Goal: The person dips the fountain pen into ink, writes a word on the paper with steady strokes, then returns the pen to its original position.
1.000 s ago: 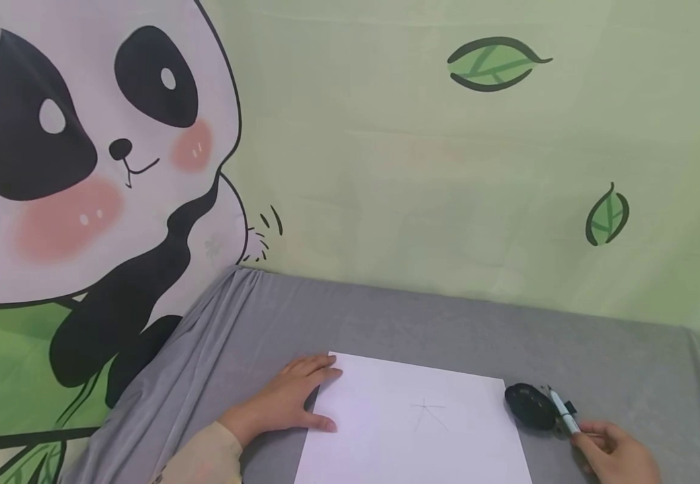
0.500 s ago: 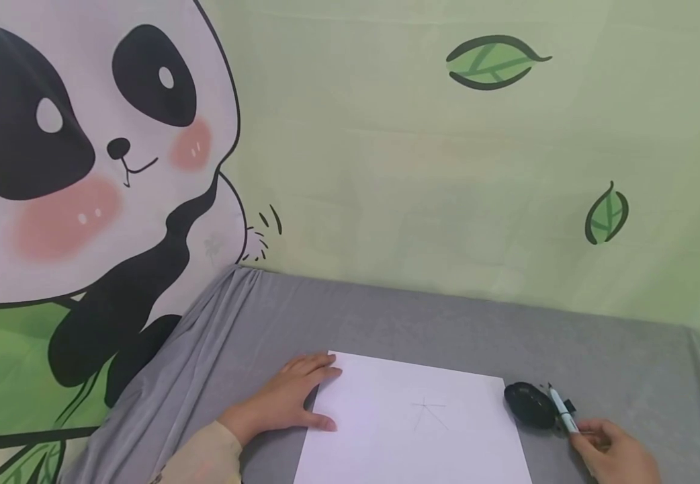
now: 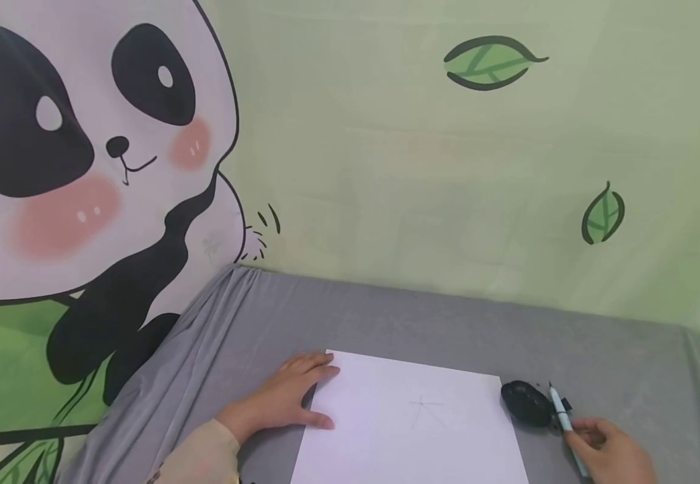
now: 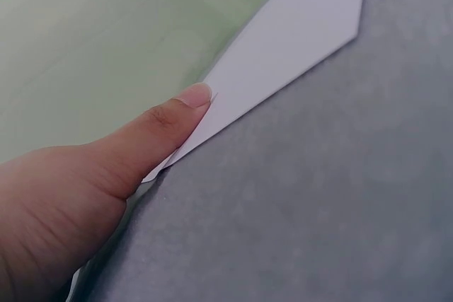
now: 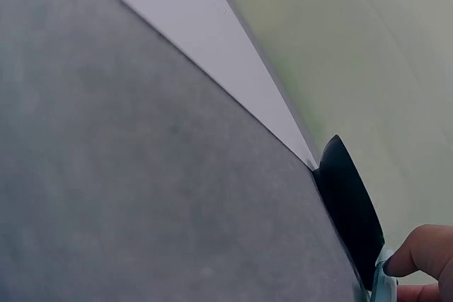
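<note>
My left hand point(image 3: 292, 393) rests with spread fingers over the left edge of a white sheet of paper point(image 3: 374, 430), thumb and fingertips on it. In the left wrist view the thumb point(image 4: 166, 122) lies along the paper's edge. Thin strokes point(image 3: 425, 407) forming a small star-like figure are on the sheet. At the sheet's right, my right hand point(image 3: 616, 450) pinches a slim light blue pen point(image 3: 560, 410) with a dark tip pointing away from me. Right beside the pen is a glossy black oval object point(image 3: 525, 403), close to the paper's far right corner.
A grey cloth point(image 3: 386, 312) covers the table and bunches into folds point(image 3: 205, 336) at the left. Behind it hangs a pale green backdrop point(image 3: 386, 168) printed with a large panda point(image 3: 162, 168) and leaves point(image 3: 492, 64).
The pen stands a little more upright, and its rear end now shows below the right hand's fingers. The left hand stays on the paper. The whole view has shifted slightly.
</note>
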A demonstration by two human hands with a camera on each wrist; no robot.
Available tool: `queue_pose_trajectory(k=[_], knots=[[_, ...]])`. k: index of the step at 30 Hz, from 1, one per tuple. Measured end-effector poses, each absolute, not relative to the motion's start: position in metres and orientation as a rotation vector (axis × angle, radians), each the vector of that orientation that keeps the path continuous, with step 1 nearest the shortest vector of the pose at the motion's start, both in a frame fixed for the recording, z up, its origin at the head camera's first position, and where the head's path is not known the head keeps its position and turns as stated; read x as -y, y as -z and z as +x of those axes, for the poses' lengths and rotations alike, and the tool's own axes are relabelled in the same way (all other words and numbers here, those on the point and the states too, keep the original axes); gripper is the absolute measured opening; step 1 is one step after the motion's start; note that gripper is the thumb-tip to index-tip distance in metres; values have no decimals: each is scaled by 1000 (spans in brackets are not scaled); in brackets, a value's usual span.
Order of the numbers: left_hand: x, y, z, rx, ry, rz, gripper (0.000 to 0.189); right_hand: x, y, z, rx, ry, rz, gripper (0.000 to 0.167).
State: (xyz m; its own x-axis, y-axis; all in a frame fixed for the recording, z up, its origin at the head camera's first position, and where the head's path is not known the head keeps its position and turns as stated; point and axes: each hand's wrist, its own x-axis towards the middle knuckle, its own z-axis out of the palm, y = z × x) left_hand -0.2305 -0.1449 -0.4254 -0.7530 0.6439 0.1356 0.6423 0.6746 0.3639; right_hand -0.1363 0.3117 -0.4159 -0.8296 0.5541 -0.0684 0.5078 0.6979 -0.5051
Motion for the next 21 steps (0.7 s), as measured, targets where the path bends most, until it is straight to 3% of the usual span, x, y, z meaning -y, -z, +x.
queue_pose_trajectory(k=[15,21], knots=[[148,425,-231,-2875,-615,1085,81,-308,407,-142,2828,-777,-878,36],[145,421,-237,-2866,-581,1130,78,-318,403,-140,2836,-746,-750,37]])
